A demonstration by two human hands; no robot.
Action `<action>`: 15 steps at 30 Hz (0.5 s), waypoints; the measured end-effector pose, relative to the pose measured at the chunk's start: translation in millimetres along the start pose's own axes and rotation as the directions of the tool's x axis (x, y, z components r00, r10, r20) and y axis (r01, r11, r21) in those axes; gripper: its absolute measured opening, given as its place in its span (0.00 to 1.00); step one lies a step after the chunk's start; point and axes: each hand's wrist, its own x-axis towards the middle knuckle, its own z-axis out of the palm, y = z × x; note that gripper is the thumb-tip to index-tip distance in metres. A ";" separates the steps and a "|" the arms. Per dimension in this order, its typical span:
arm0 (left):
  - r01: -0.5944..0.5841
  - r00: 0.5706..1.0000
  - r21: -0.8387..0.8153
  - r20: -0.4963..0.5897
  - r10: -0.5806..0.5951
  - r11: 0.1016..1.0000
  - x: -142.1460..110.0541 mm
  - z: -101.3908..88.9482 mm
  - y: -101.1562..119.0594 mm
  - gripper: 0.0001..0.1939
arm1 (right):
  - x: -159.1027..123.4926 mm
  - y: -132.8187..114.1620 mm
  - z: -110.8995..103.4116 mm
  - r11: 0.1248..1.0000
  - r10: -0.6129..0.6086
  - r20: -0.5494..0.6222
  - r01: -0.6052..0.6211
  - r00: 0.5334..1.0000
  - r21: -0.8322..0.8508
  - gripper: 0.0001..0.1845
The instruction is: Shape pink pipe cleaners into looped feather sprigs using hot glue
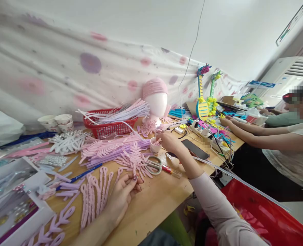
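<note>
My left hand (124, 193) pinches the lower end of a pink pipe-cleaner sprig (134, 153) with paired leaf loops, held upright over the table. My right hand (170, 141) is at the mouth of a small paper cup (155, 147) that contains short pink pieces. Its fingers are bent together, and whatever they hold is hidden. Around the sprig lie more pink cut pieces (147, 169). Grey-handled scissors (154, 165) rest just right of it. Looped pink pipe-cleaner strips (92, 194) are lined up left of my left hand.
Behind are a red basket (107, 129) of pale pipe cleaners and a white mannequin head (158, 104). A phone (195, 149), a red-capped tube (172, 171) and power strips (205, 131) lie rightward. A white box (39, 208) of beads stands left. Another person's arms (254, 133) reach over the table.
</note>
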 end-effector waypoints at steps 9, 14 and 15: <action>-0.010 0.999 0.017 0.038 0.010 1.000 2.7 -2.7 -2.9 0.18 | 20.9 -9.4 1.0 0.987 0.056 0.154 -0.031 0.987 -0.160 0.16; -0.008 0.999 0.026 0.037 0.008 1.000 3.6 -3.5 -3.0 0.16 | 20.6 -4.5 -13.4 0.985 0.013 0.125 0.009 0.992 -0.175 0.10; -0.009 0.999 0.024 0.037 0.009 1.000 3.2 -2.9 -2.1 0.16 | 20.0 -2.7 -15.6 0.985 0.001 0.119 0.020 0.993 -0.171 0.09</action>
